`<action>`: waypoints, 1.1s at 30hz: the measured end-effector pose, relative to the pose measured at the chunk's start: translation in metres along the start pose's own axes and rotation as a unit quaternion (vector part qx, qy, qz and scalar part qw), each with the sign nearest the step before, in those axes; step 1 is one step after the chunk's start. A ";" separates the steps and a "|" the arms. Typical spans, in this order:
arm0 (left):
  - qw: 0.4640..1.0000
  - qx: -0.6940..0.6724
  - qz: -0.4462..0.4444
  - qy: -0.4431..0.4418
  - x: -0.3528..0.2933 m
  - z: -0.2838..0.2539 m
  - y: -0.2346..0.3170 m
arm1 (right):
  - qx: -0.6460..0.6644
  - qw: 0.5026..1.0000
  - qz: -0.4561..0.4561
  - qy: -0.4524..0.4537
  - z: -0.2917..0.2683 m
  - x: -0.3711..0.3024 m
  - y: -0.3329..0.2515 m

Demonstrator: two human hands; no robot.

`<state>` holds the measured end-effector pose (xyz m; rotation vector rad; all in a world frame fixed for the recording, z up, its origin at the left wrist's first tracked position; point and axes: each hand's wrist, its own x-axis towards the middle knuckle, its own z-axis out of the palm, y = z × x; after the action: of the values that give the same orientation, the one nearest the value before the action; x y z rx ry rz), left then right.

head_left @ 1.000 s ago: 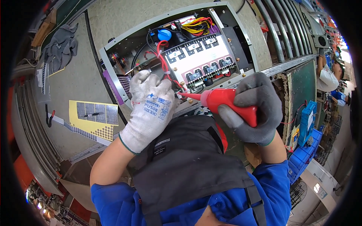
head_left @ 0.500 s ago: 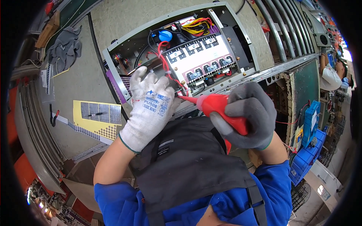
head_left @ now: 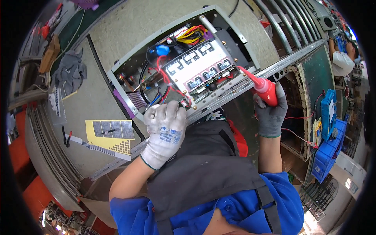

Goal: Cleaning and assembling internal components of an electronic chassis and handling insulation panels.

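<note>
A red squeeze bottle [head_left: 267, 92] with a long tapered nozzle is held in my gloved right hand [head_left: 273, 111], fingers wrapped round it. Its nozzle points up and left, the tip at the right part of the near edge of an open grey metal case [head_left: 220, 96]. My left hand [head_left: 165, 131], in a white glove, has its fingers curled at the case's near left corner; whatever they may hold is hidden. Inside the case are a white circuit module [head_left: 199, 64] with black components, red wires [head_left: 163, 72], yellow wires [head_left: 191, 36] and a blue round part [head_left: 161, 49].
A yellow sticker sheet [head_left: 92, 137] lies left of the case, near black-and-red cutters [head_left: 67, 137]. A grey cloth [head_left: 70, 72] is farther left. Metal rollers [head_left: 288, 27] stand at the back right, with a blue crate [head_left: 329, 152] at the right. Another person [head_left: 344, 56] is at the far right.
My right hand has moved right with the bottle, and its nozzle has swung from the case's near left corner to its right part. My left hand has shifted down and right, off the case's interior.
</note>
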<state>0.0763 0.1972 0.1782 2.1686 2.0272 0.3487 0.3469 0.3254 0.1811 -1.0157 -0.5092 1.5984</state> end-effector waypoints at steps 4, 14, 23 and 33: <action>0.998 -0.024 0.051 0.005 0.025 -0.014 -0.006 | 0.143 0.989 0.030 0.010 -0.022 0.009 -0.028; 0.987 0.107 -0.094 0.076 0.145 -0.139 -0.097 | 0.178 0.982 -0.053 -0.020 -0.037 0.072 -0.062; 0.946 0.267 -0.072 0.167 0.207 -0.130 -0.180 | 0.147 0.988 -0.023 -0.042 0.083 0.156 -0.065; 0.995 0.057 -0.074 0.033 0.262 -0.087 -0.076 | -0.351 0.775 -0.467 -0.241 0.202 0.220 -0.068</action>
<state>-0.0051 0.4595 0.2590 2.0782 2.2818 0.2955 0.2169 0.5894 0.2663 -0.6285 -1.7560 0.6936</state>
